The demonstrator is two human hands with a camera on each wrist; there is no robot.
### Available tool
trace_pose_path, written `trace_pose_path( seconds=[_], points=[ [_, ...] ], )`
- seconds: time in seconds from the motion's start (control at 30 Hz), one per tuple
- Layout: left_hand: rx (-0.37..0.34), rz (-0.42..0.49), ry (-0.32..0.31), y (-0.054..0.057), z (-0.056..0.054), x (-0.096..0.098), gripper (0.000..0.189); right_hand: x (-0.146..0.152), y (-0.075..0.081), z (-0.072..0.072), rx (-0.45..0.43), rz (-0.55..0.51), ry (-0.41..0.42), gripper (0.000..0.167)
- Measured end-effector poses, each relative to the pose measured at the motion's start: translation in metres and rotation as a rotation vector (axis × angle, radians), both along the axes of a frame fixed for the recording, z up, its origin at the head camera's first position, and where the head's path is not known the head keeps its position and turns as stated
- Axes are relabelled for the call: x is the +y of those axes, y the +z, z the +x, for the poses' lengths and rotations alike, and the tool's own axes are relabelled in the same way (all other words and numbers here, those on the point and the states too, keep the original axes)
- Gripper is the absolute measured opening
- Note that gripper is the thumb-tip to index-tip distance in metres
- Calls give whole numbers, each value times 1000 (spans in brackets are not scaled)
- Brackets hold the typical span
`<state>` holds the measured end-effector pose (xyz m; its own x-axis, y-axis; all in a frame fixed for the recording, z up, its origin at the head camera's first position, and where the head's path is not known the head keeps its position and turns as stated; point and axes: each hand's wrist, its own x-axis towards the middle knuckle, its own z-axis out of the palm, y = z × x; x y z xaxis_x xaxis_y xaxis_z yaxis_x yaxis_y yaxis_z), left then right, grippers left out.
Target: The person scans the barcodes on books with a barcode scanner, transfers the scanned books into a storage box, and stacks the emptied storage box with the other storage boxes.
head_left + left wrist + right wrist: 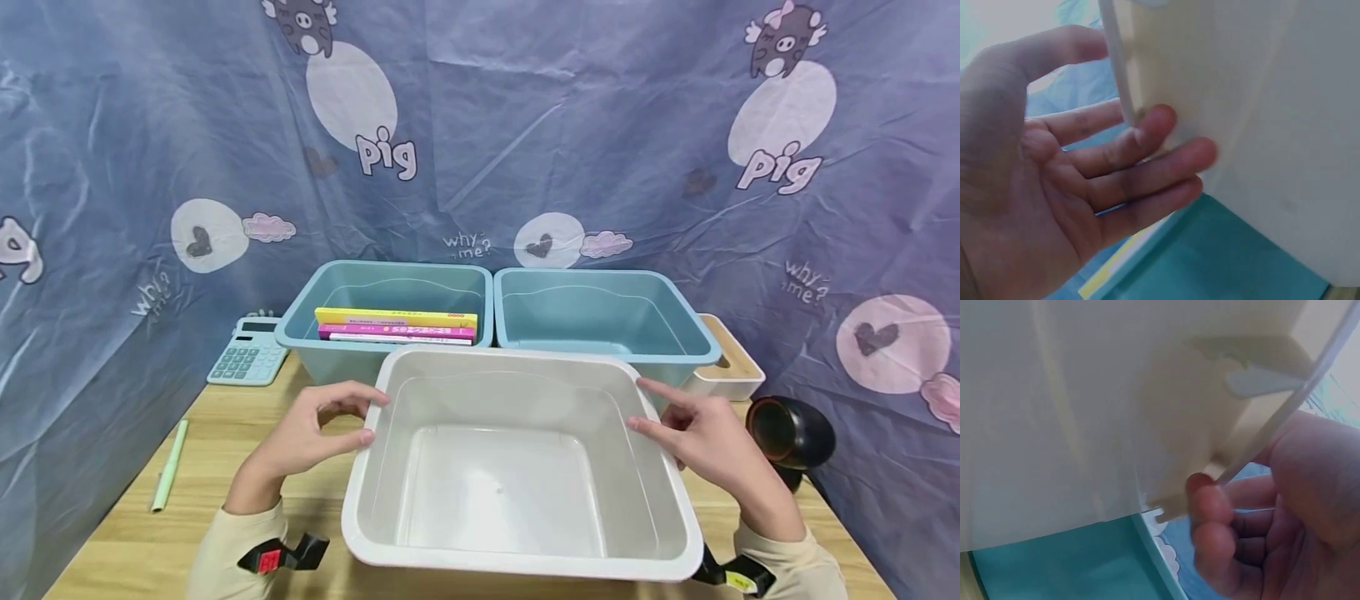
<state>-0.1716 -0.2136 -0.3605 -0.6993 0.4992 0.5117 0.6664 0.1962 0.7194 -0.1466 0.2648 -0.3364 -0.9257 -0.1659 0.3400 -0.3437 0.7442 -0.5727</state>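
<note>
A white plastic bin (495,492), with nothing inside it, is held tilted toward me in the head view, in front of two blue bins. My left hand (311,429) grips its left rim, thumb on the near part and index finger farther up. In the left wrist view the fingers (1172,162) reach under the rim against the outer wall. The right hand (708,433) grips the right rim the same way; the right wrist view shows its curled fingers (1213,531) below the rim.
Behind stand a blue bin (337,360) with several books (397,318) and a second blue bin (592,317). A calculator (247,354) and a light green pen (171,467) lie left. To the right are a white box with a wooden top (731,354) and a black cup-like object (806,429).
</note>
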Motion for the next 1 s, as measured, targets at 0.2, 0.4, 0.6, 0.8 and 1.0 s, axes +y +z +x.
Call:
trace_pose_path(
  seconds=[0.2, 0.4, 0.6, 0.8, 1.0],
  points=[
    [91, 212, -226, 13, 5, 2, 54, 5, 8, 5, 198, -183, -102, 46],
    [182, 317, -341, 31, 14, 17, 60, 14, 32, 7, 314, -418, -138, 37],
    [236, 342, -398, 60, 16, 38, 72, 32, 68, 5, 295, -627, -87, 32],
    [184, 287, -340, 90, -1, 59, 101, 57, 101, -9, 237, -903, 115, 34],
    [136, 321, -238, 120, -28, 80, 114, 67, 130, -31, 189, -1118, 239, 32]
  ],
)
